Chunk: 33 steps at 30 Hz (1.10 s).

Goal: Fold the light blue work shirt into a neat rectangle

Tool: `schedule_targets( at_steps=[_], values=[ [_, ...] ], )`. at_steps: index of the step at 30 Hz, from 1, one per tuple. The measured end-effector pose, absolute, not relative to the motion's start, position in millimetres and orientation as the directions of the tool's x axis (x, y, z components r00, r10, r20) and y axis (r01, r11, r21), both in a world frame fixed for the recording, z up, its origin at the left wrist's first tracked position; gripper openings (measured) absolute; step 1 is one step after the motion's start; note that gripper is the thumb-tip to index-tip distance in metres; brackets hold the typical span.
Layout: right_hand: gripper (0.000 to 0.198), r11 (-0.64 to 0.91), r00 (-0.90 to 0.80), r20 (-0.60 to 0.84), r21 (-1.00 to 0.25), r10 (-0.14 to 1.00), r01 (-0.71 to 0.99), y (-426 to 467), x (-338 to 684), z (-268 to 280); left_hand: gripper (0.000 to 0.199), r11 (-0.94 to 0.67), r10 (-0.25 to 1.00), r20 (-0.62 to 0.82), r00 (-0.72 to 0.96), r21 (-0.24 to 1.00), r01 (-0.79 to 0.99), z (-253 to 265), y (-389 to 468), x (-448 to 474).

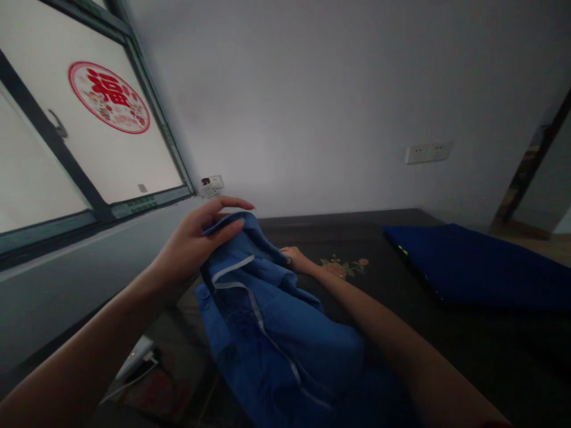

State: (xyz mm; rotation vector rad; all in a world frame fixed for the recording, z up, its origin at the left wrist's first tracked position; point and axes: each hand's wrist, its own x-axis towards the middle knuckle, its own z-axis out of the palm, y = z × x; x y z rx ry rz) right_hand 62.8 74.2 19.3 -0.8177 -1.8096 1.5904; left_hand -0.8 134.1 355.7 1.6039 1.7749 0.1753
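A blue cloth garment [276, 321] with white piping hangs bunched between my two hands, its lower part running down out of the frame. At its upper left edge my left hand [203, 235] grips the folded fabric, thumb on the near side and fingers behind. My right hand [297, 260] pinches the garment's far right edge, its fingertips partly hidden by the cloth. I cannot tell which part of the garment faces me.
Beneath lies a dark table [285, 229] with a flower pattern [339, 266]. A dark blue flat item [482, 267] rests on its right side. At lower left sits a white power strip [134, 356] with a cord. A window [125, 166] and wall sockets [428, 153] are behind.
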Motion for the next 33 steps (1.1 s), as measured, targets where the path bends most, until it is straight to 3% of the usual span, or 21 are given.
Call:
schedule_targets(
  at_steps=[5, 8, 14, 18, 21, 24, 28, 30, 33],
  values=[
    [0.006, 0.046, -0.493, -0.019, -0.992, 0.87, 0.12, 106, 134, -8, 0.029, 0.189, 0.969, -0.236, -0.073, 0.52, 0.833, 354, 152, -31],
    [0.013, 0.008, -0.382, -0.062, -0.984, 0.922, 0.178, 146, 198, 3, 0.032, 0.203, 0.967, -0.241, -0.086, 0.516, 0.832, 352, 174, -52],
    [0.008, -0.04, -0.114, -0.075, -0.959, 0.991, 0.282, 257, 329, 157, 0.034, -0.018, 0.918, -0.335, 0.211, 0.498, 0.867, 405, 257, -48],
    [0.013, 0.088, -0.057, 0.071, -0.916, 0.996, 0.39, 309, 369, 252, 0.034, -0.145, 0.951, -0.18, 0.253, 0.464, 0.874, 439, 303, -30],
    [0.018, 0.158, -0.071, 0.145, -0.79, 0.987, 0.592, 321, 378, 288, 0.034, -0.19, 0.981, 0.032, 0.193, 0.388, 0.902, 449, 319, -25],
    [0.022, 0.125, -0.051, 0.148, -0.555, 0.988, 0.823, 318, 380, 311, 0.04, -0.211, 0.972, 0.155, 0.175, 0.257, 0.943, 454, 323, -22],
    [0.025, 0.071, -0.039, 0.119, -0.274, 0.992, 0.959, 315, 379, 338, 0.049, -0.334, 0.936, 0.144, 0.321, 0.074, 0.94, 465, 322, -8],
    [0.029, 0.049, -0.023, 0.127, -0.203, 0.992, 0.978, 315, 377, 351, 0.057, -0.449, 0.885, 0.128, 0.448, -0.03, 0.893, 471, 324, -3],
    [0.035, 0.018, 0.012, 0.179, -0.163, 0.984, 0.987, 316, 373, 365, 0.051, -0.56, 0.803, 0.109, 0.586, -0.199, 0.804, 476, 332, -7]
  ],
)
